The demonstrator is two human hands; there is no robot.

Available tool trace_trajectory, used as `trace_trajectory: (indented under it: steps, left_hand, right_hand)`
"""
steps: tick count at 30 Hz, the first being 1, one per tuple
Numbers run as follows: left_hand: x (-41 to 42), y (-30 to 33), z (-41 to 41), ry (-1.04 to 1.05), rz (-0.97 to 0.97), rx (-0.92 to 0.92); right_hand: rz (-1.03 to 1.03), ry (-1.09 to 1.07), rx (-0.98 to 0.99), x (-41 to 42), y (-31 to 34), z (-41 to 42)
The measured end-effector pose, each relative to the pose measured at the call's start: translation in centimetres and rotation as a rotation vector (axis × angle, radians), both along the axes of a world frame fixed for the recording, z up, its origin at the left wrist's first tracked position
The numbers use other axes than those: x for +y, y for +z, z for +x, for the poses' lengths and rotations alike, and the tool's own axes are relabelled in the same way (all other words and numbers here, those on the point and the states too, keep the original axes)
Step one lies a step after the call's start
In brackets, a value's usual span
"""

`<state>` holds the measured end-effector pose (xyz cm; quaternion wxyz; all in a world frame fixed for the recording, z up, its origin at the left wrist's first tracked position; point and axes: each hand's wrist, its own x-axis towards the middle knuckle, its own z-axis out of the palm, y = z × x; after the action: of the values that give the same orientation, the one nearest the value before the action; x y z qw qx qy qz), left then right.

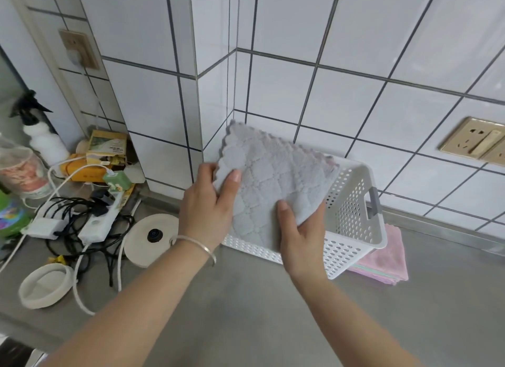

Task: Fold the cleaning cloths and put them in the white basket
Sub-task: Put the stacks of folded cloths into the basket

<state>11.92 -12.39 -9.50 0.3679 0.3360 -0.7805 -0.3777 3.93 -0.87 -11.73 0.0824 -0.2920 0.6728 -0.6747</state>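
Hands at frame centre: left hand (207, 211) & right hand (302, 238) both pinch a grey cleaning cloth (270, 183), held up in front of the white basket (352, 230) on the grey tabletop (273, 325). Pink cloths (385, 265) lie folded just right of basket.

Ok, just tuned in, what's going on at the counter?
A person holds a grey cloth in both hands over the white basket. The left hand pinches its left edge, and the right hand grips its lower corner. The cloth is not in the basket yet. Pink cloths lie stacked on the counter beside the basket.
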Motion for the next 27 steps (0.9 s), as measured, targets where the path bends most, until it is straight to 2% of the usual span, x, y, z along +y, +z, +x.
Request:
trace_trajectory:
  steps: [4,7,9,12,16,19,20,22,24,27]
  left_hand:
    - [-1.9,1.7,-4.1,-0.038,-0.078,-0.034]
    - [-4.2,1.8,-7.9,-0.062,-0.124,-0.150]
    - [-5.8,0.9,-10.7,-0.101,-0.089,-0.291]
    - [-7.6,-1.5,-14.6,-0.154,-0.006,-0.546]
    - [-9.3,-4.7,-18.4,-0.334,0.036,-1.011]
    - [-10.7,-7.0,-20.2,-0.428,0.064,-1.292]
    - [-10.8,-7.9,-20.8,-0.469,-0.002,-1.415]
    - [-11.1,-9.8,-21.6,-0.612,-0.254,-1.646]
    - [-11.2,-10.9,-22.0,-0.740,-0.523,-1.773]
    - [-11.4,-12.7,-22.3,-0.803,-0.533,-1.793]
  right_hand:
    - [0.023,-0.041,-0.011,-2.0,1.4,-4.2]
    - [0.149,-0.066,-0.072,-3.5,1.7,-7.8]
    - [0.298,-0.104,-0.142,-4.7,1.2,-10.6]
    - [0.470,-0.103,-0.353,-6.5,-1.6,-15.3]
    - [0.804,0.067,-0.709,-7.7,-4.9,-19.3]
    - [0.895,0.207,-0.933,-8.3,-7.2,-21.0]
    - [0.921,0.243,-0.970,-8.5,-7.9,-21.3]
    - [0.966,0.312,-1.012,-9.2,-9.5,-21.8]
    - [1.001,0.364,-1.031,-10.0,-10.7,-22.1]
    - [1.026,0.407,-1.038,-11.1,-12.3,-22.1]
